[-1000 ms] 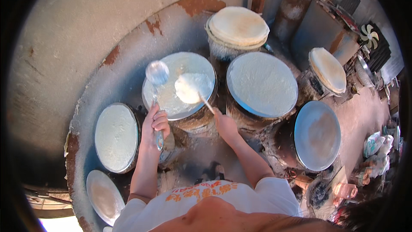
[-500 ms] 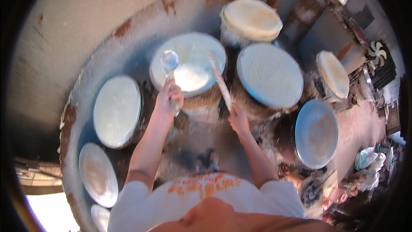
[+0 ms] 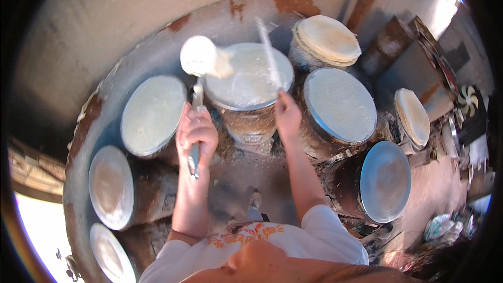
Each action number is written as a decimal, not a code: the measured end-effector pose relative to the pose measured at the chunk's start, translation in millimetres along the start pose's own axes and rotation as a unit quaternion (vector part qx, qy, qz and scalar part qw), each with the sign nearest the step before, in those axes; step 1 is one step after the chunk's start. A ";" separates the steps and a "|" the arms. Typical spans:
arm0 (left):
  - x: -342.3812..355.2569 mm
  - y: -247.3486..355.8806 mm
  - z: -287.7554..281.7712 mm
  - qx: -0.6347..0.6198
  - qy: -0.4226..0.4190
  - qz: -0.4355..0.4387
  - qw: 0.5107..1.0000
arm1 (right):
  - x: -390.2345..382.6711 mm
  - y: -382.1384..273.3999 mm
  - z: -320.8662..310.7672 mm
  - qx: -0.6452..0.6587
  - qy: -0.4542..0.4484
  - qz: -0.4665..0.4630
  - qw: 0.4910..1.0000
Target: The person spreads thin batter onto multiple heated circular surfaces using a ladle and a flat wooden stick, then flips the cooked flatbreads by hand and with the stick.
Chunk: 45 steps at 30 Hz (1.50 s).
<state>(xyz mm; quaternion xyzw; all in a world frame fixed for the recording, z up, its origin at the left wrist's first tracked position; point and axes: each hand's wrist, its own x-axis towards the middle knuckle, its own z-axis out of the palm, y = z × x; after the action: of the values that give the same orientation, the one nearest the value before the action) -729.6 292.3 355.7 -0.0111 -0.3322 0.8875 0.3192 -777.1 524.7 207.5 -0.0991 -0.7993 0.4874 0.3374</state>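
My left hand (image 3: 197,133) grips the metal handle of a ladle (image 3: 198,55), its round bowl blurred and bright white. From the bowl's right side a cream-white streak, like liquid batter (image 3: 222,66), reaches over the left part of the middle round griddle (image 3: 251,81). That griddle carries a thin whitish layer. My right hand (image 3: 288,118) is closed around the lower end of a long, thin, pale stick (image 3: 268,52). The stick points up and slightly left across the griddle's right side, its far end smeared by motion. Whether it touches the surface I cannot tell.
Whitish sheets cover the left griddle (image 3: 154,115) and the right griddle (image 3: 340,105). Stacked round flatbreads (image 3: 327,42) stand at the back right, with another stack (image 3: 412,117) further right. Browned griddles (image 3: 111,187) (image 3: 386,182) flank me. A curved wall (image 3: 220,21) rises behind.
The ladle has moved from above the middle griddle to its left edge, and batter now streaks from its bowl. The stick has swung more upright. The whole view has shifted.
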 end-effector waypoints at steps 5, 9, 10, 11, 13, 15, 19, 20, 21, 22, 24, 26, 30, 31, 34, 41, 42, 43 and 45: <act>-87.3 -8.5 98.5 0.137 -0.068 0.055 0.987 | -77.7 33.9 9.5 -0.113 -0.238 0.034 0.964; -167.5 17.9 161.2 0.198 -0.079 0.077 0.974 | -91.5 15.7 -4.7 -0.087 -0.164 -0.007 0.983; -179.7 31.6 165.8 0.199 -0.062 0.105 0.973 | -89.9 -10.1 -23.8 -0.087 -0.179 0.120 0.973; -189.0 41.6 171.7 0.200 -0.037 0.124 0.971 | -88.7 -6.4 -41.3 -0.131 -0.215 0.093 0.963; -221.8 64.6 187.9 0.244 0.002 0.149 0.958 | -117.8 -19.9 -38.7 -0.005 -0.334 0.266 0.904; -252.5 102.5 190.1 0.270 0.015 0.169 0.948 | -163.3 -75.6 2.9 0.114 -0.411 0.312 0.849; -304.8 175.2 178.6 0.255 0.041 0.200 0.945 | -255.6 -144.5 146.4 0.217 -0.542 0.237 0.777; -313.0 185.5 169.2 0.244 0.061 0.227 0.941 | -282.7 -154.1 178.8 0.255 -0.543 0.256 0.758; -319.3 197.8 159.9 0.236 0.083 0.251 0.935 | -307.3 -162.8 208.1 0.296 -0.538 0.276 0.739; -329.8 211.2 150.4 0.222 0.112 0.279 0.928 | -333.3 -164.0 234.6 0.313 -0.516 0.282 0.746; -359.7 241.9 130.1 0.238 0.146 0.315 0.907 | -370.7 -172.8 265.0 0.325 -0.485 0.286 0.760; -351.4 248.7 116.4 0.327 0.209 0.383 0.838 | -377.3 -166.9 282.2 0.303 -0.468 0.240 0.795; -352.3 231.0 122.2 0.615 0.351 0.409 0.575 | -395.5 -173.8 282.3 0.197 -0.450 0.131 0.861; -359.2 237.4 129.5 0.613 0.347 0.411 0.579 | -394.3 -181.6 291.5 0.144 -0.404 -0.038 0.903; -359.5 266.5 118.1 0.671 0.397 0.438 0.448 | -386.8 -201.9 310.6 0.105 -0.408 -0.071 0.904; -392.8 305.5 131.0 0.783 0.461 0.381 0.168 | -365.0 -226.7 291.8 0.054 -0.417 -0.214 0.882; -391.6 295.1 134.3 0.759 0.553 0.328 0.103 | -371.6 -234.3 299.4 0.021 -0.435 -0.212 0.875; -432.8 333.4 121.9 0.782 0.525 0.332 -0.049 | -380.5 -249.1 312.5 0.007 -0.456 -0.227 0.860; -461.6 341.4 119.6 0.790 0.487 0.334 -0.165 | -369.1 -234.6 323.6 0.056 -0.372 -0.259 0.889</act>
<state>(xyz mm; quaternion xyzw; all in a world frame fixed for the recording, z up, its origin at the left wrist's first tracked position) -580.9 -238.8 156.2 0.2892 -0.9149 -0.2174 0.1790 -665.1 -4.1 146.4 0.3193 -0.8348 0.4280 0.1341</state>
